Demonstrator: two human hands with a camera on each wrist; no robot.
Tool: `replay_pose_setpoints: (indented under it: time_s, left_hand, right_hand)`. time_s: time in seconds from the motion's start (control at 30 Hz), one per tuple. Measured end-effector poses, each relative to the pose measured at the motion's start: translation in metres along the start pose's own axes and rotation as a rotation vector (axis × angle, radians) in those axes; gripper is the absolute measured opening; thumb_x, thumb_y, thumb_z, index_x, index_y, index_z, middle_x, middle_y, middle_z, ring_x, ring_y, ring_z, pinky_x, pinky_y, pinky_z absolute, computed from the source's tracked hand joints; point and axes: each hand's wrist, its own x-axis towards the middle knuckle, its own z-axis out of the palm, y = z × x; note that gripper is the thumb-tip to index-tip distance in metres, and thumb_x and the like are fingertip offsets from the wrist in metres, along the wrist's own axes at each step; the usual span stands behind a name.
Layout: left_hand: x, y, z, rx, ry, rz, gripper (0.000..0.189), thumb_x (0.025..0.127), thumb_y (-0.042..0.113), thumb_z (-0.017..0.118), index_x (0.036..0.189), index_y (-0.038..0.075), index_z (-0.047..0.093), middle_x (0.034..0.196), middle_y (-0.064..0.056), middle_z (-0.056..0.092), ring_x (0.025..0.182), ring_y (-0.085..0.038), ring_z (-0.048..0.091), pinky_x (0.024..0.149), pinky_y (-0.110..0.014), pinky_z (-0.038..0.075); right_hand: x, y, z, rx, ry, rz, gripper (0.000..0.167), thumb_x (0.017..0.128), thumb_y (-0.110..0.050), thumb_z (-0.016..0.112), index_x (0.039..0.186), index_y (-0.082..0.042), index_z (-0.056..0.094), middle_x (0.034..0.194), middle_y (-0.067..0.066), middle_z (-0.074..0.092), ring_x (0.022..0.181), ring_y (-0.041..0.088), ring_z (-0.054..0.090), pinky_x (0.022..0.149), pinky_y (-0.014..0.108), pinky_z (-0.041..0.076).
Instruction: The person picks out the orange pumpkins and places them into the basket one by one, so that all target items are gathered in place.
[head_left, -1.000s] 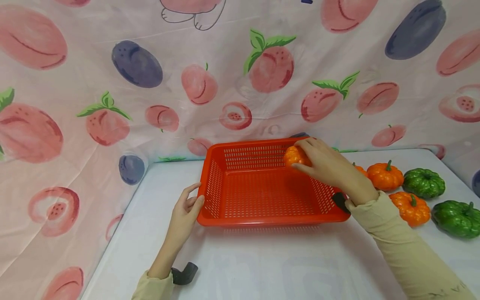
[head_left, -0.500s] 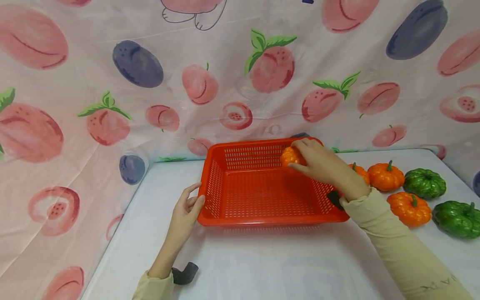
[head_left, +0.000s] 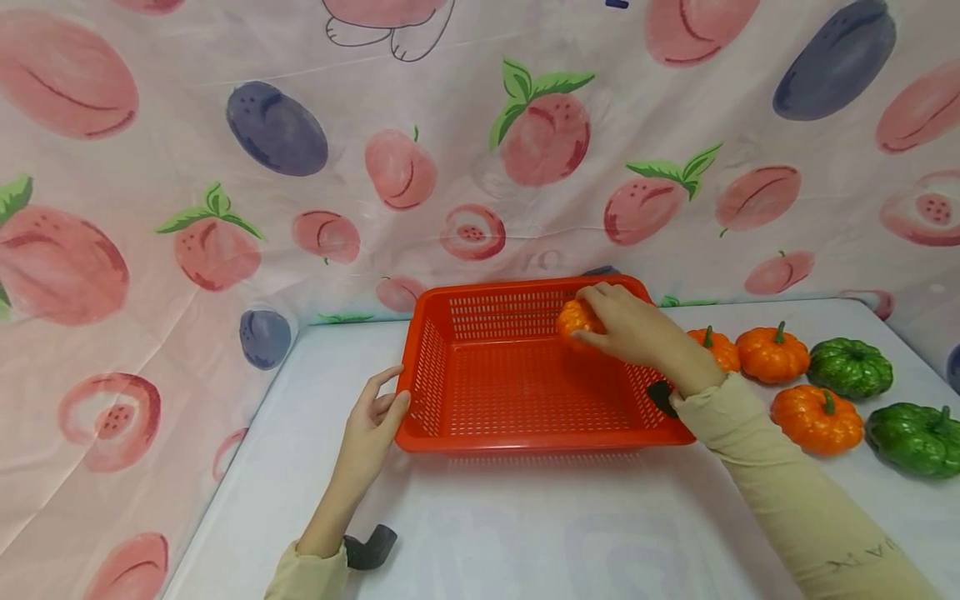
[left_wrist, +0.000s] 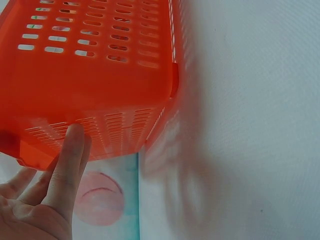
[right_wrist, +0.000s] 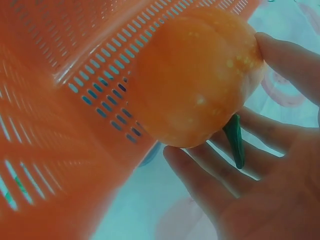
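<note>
My right hand [head_left: 633, 329] grips a small orange pumpkin [head_left: 574, 320] inside the back right part of a red plastic basket [head_left: 547, 443]. In the right wrist view, fingers and thumb hold the pumpkin [right_wrist: 195, 80] around its stem side, and its green stem [right_wrist: 235, 140] points toward the palm. Slotted basket walls [right_wrist: 105, 95] lie close behind it. My left hand [head_left: 373, 417] rests at the basket's left rim. In the left wrist view, nearly straight fingers [left_wrist: 67, 170] lie against the basket's outer wall [left_wrist: 90, 85].
Right of the basket on the white table [head_left: 525, 533] lie several more pumpkins: orange ones [head_left: 772, 353] [head_left: 817, 419] and an orange one [head_left: 716, 348] partly behind the right arm, plus green ones [head_left: 850, 367] [head_left: 915, 439]. A fruit-printed cloth [head_left: 450, 100] hangs behind the table.
My right hand has moved slightly left with the orange pumpkin inside the basket, uncovering more of the orange pumpkin behind the arm. The left hand and basket stay put.
</note>
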Motion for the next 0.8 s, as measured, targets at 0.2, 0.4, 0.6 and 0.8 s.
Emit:
replay_pose_setpoints:
  time_s: [0.2,0.4,0.6,0.8]
  left_hand:
    - [0.000,0.001,0.000,0.003,0.002,-0.004,0.046,0.101,0.026,0.059,0.145,0.022,0.045,0.116,-0.021,0.068,0.099,-0.029,0.071,0.080,-0.023,0.057]
    - [-0.001,0.001,0.001,0.013,0.006,-0.013,0.046,0.101,0.026,0.059,0.145,0.022,0.045,0.117,-0.021,0.068,0.100,-0.029,0.071,0.081,-0.024,0.057]
    - [-0.001,0.001,0.001,0.009,0.004,-0.012,0.046,0.101,0.026,0.059,0.145,0.022,0.045,0.118,-0.021,0.068,0.100,-0.029,0.071,0.081,-0.025,0.057]
    - [-0.001,0.001,0.001,0.011,0.003,-0.015,0.046,0.101,0.027,0.059,0.145,0.023,0.045,0.118,-0.021,0.068,0.100,-0.030,0.071,0.081,-0.026,0.057]
  right_hand:
    - [0.004,0.000,0.005,-0.012,0.003,-0.012,0.054,0.094,-0.028,0.069,0.133,0.005,0.050,0.129,0.026,0.053,0.112,0.037,0.052,0.093,0.053,0.049]
    - [0.008,0.001,0.009,-0.015,-0.007,-0.007,0.054,0.093,-0.028,0.071,0.132,0.003,0.051,0.127,0.024,0.054,0.112,0.036,0.052,0.092,0.054,0.050]
    - [0.014,0.002,0.013,-0.032,-0.021,-0.019,0.056,0.092,-0.028,0.072,0.132,0.004,0.051,0.125,0.022,0.055,0.112,0.036,0.052,0.094,0.052,0.049]
    - [0.019,-0.001,0.014,-0.040,-0.061,-0.002,0.057,0.092,-0.029,0.071,0.133,0.003,0.050,0.126,0.021,0.055,0.113,0.035,0.052,0.097,0.052,0.048]
